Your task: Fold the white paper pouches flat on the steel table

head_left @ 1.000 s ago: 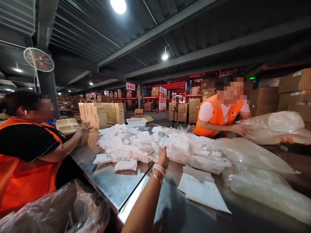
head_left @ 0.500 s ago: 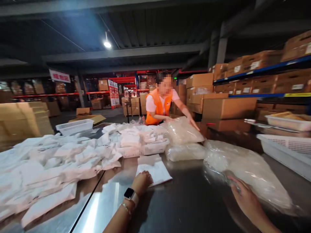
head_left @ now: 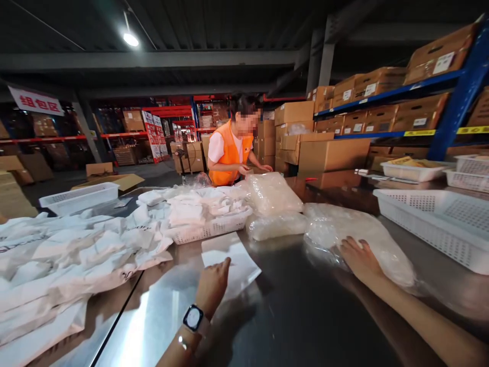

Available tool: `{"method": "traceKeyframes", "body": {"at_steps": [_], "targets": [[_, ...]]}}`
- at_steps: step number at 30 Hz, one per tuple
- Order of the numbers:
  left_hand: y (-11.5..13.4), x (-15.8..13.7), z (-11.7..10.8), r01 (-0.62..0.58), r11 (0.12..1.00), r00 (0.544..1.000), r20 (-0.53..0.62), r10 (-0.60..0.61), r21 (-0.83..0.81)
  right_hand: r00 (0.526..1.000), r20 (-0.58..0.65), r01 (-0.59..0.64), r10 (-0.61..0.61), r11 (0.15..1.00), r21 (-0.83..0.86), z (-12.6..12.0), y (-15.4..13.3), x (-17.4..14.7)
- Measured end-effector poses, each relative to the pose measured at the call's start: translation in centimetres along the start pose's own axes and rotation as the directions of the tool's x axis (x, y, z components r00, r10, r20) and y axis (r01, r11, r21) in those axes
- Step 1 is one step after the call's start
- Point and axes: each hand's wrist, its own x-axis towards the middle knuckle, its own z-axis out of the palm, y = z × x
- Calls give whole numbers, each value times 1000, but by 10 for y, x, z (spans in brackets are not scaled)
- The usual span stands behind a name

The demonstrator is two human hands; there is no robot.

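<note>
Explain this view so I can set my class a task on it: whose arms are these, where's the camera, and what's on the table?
No machine here: the arms belong to a person whose head-worn camera looks forward and down. Each bare hand is a "grip". The left grip, with a watch at its wrist, is at some flat white sheets; whether it holds one is unclear. The right grip lies on a clear plastic bundle. Elsewhere on the metal table, white packets lie heaped, with more in a perforated basket. Across the table is a co-worker in orange.
</note>
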Motion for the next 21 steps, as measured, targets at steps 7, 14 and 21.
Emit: {"method": "traceKeyframes", "body": {"at_steps": [7, 14, 21], "targets": [[68, -33, -10, -408, 911, 871, 324, 369, 60, 983, 61, 173, -175, 984, 49, -17, 11, -40], [70, -38, -17, -492, 861, 828, 375, 418, 126, 952, -146, 273, -268, 962, 14, -31, -8, -109], [64, -36, -14, -466, 878, 854, 317, 413, 110, 967, 126, 189, -223, 952, 240, -66, -43, -89]]}}
